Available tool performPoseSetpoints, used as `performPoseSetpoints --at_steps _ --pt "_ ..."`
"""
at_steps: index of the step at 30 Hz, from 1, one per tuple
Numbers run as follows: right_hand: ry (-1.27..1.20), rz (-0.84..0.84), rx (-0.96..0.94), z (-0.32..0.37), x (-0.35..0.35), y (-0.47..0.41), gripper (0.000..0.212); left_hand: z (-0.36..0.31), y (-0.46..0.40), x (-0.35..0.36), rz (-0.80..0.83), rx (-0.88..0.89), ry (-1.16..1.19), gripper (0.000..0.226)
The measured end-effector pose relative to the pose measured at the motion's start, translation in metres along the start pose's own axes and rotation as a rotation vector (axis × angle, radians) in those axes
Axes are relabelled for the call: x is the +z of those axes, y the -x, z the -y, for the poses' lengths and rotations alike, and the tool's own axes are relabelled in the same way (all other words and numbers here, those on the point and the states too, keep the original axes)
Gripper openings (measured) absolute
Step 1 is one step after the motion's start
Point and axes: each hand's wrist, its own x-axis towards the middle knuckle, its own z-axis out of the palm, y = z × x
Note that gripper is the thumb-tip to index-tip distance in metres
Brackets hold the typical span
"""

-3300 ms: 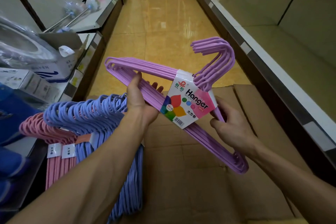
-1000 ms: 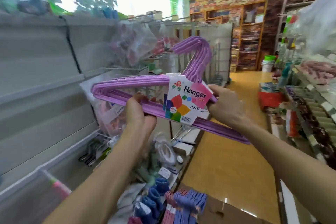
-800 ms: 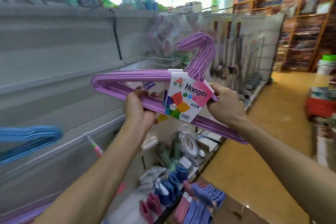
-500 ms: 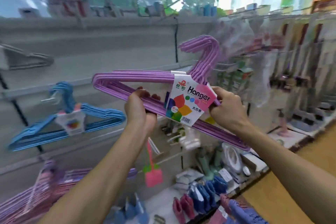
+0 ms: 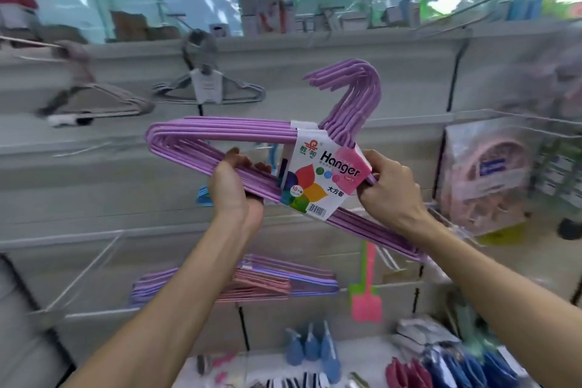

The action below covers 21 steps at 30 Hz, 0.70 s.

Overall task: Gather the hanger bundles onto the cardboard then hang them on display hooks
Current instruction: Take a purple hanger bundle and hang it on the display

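Note:
I hold a purple hanger bundle (image 5: pixel 220 132) with a white "Hanger" label up in front of a grey display wall (image 5: pixel 315 98). My left hand (image 5: pixel 234 186) grips the bundle's lower bar from below, left of the label. My right hand (image 5: pixel 390 189) grips the bar just right of the label. The bundle's hooks point up and to the left. A grey hanger bundle (image 5: pixel 208 93) hangs on a hook high on the wall. Purple and pink hanger bundles (image 5: pixel 267 282) hang lower down, under my arms. The cardboard is out of view.
A second grey bundle (image 5: pixel 94 101) hangs blurred at upper left. A packaged pink item (image 5: pixel 491 173) hangs at right. Green and pink fly swatters (image 5: pixel 367 293) dangle below my right arm. Small blue and pink goods (image 5: pixel 441 365) lie on the bottom shelf.
My view has swung from the aisle floor and cardboard to the display wall on the left. Both hands keep their hold and have lifted the purple bundle up before the wall.

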Motion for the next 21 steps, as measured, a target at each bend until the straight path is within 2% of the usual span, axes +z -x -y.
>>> performPoseSetpoints --at_steps 10,14,21 --pt "-0.070 0.123 -0.099 0.113 0.135 0.005 0.029 -0.126 -0.041 -0.126 -0.073 0.110 -0.021 0.018" --pt "-0.101 0.173 -0.099 0.156 0.194 0.015 0.028 -0.172 -0.061 -0.178 -0.097 0.130 -0.042 0.011" --pt "-0.143 0.271 -0.088 0.212 0.271 0.016 0.037 -0.225 -0.094 -0.252 -0.156 0.122 -0.027 0.010"
